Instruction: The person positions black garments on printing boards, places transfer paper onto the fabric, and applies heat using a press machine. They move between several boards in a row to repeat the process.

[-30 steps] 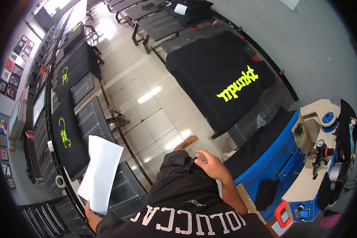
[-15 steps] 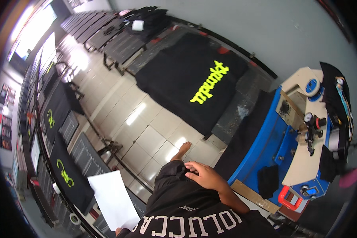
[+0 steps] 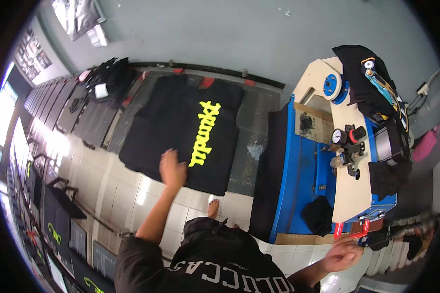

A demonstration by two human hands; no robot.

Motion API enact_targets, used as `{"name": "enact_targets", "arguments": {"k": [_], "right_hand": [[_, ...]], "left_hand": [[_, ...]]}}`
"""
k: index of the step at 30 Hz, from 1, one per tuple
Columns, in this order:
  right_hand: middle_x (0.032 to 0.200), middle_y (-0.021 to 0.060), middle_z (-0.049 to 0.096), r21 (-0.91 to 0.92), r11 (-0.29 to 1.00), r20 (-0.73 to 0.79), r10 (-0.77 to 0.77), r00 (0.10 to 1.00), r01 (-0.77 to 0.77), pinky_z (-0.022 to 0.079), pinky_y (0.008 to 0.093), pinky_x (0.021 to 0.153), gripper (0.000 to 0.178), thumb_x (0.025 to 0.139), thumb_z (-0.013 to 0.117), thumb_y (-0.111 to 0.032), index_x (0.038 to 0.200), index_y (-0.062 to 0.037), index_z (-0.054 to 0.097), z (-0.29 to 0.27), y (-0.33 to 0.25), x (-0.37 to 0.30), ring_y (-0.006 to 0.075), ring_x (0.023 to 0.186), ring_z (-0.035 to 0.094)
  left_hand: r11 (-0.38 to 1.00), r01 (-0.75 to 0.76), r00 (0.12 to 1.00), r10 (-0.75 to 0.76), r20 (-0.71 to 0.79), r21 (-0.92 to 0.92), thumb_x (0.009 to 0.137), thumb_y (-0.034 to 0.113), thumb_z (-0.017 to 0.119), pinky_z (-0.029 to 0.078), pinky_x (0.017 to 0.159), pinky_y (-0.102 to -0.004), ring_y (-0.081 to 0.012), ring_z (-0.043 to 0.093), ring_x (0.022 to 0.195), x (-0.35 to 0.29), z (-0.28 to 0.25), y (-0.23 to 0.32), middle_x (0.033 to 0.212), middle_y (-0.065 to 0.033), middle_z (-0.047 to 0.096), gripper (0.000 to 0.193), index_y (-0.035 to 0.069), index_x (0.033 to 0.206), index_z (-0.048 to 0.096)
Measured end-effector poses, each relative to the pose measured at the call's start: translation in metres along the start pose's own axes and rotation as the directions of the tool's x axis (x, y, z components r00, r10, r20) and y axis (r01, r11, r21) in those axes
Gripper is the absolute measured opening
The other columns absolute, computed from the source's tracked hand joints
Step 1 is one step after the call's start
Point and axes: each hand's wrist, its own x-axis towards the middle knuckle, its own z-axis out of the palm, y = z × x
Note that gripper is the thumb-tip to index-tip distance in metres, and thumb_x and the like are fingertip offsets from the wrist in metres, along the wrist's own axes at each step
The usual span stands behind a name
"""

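Observation:
A black shirt [image 3: 166, 112] lies flat on a dark platen, with bright yellow lettering [image 3: 204, 134] along its right part. My left hand [image 3: 172, 168] is over the shirt's near edge, left of the lettering, open with nothing in it. Whether it touches the cloth I cannot tell. My right hand [image 3: 344, 255] is low on the right, its fingers loosely bent and apart, with nothing seen in them. Just above it is the red handle [image 3: 338, 229] of the blue and beige press machine [image 3: 278, 195]; contact between them is unclear.
A pressure gauge [image 3: 337, 136] and black cloth [image 3: 318, 216] are on the machine. Dark garments [image 3: 110, 78] are piled on the platens at the far left. Black shirts with yellow-green prints [image 3: 54, 232] lie on the lower-left rack. A grey wall [image 3: 205, 39] stands behind.
The view has turned left. My left hand, earlier by a white sheet, has reached forward over the shirt; the sheet is out of view. My right hand has moved from my thigh toward the red handle.

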Motion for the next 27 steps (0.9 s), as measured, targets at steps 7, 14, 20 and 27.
{"name": "enact_targets", "arguments": {"k": [7,14,20,27], "right_hand": [[0.081,0.0077,0.054,-0.787,0.561,-0.348,-0.063,0.935,-0.256,0.045,0.0316,0.075,0.030,0.104,0.039,-0.023,0.096,0.0011,0.055,-0.088,0.045,-0.004,0.0177,0.077,0.054],[0.082,0.0061,0.060,-0.530,0.640,-0.547,0.243,0.801,-0.557,0.043,0.0280,0.066,0.043,0.102,0.037,-0.035,0.112,0.0003,0.059,-0.141,0.063,-0.044,0.0144,0.073,0.055],[0.101,0.0124,0.064,-0.323,0.763,-0.686,0.219,0.694,-0.561,0.048,0.0362,0.086,0.044,0.098,0.042,-0.034,0.112,0.0038,0.058,-0.179,0.068,-0.057,0.0223,0.094,0.062],[0.103,0.0146,0.065,-0.432,0.685,-0.647,0.217,0.730,-0.587,0.054,0.0358,0.078,0.049,0.095,0.038,-0.036,0.113,0.0051,0.060,-0.170,0.065,-0.051,0.0239,0.091,0.066]], "left_hand": [[0.973,-0.212,0.927,0.170,0.335,0.094,0.099,0.055,0.035,0.008,0.120,-0.0460,-0.0352,0.011,0.148,0.152,0.239,0.114,0.159,-0.0215,0.017,0.081,-0.006,0.150,0.021],[0.967,-0.174,0.928,0.098,0.358,0.185,0.099,0.056,0.027,0.008,0.120,-0.0458,-0.0342,0.013,0.148,0.245,0.299,0.137,0.159,-0.0192,0.017,0.079,-0.005,0.150,0.021],[0.953,-0.302,0.906,0.294,0.304,-0.021,0.099,0.055,0.034,0.017,0.118,-0.0489,-0.0373,0.022,0.145,0.303,0.325,0.136,0.154,-0.0209,0.029,0.075,-0.003,0.146,0.033],[0.944,-0.322,0.944,0.314,0.107,0.070,0.092,0.046,0.055,0.024,0.111,-0.0557,-0.0407,0.032,0.135,0.291,0.264,0.053,0.141,-0.0193,0.043,0.062,0.000,0.133,0.048]]}}
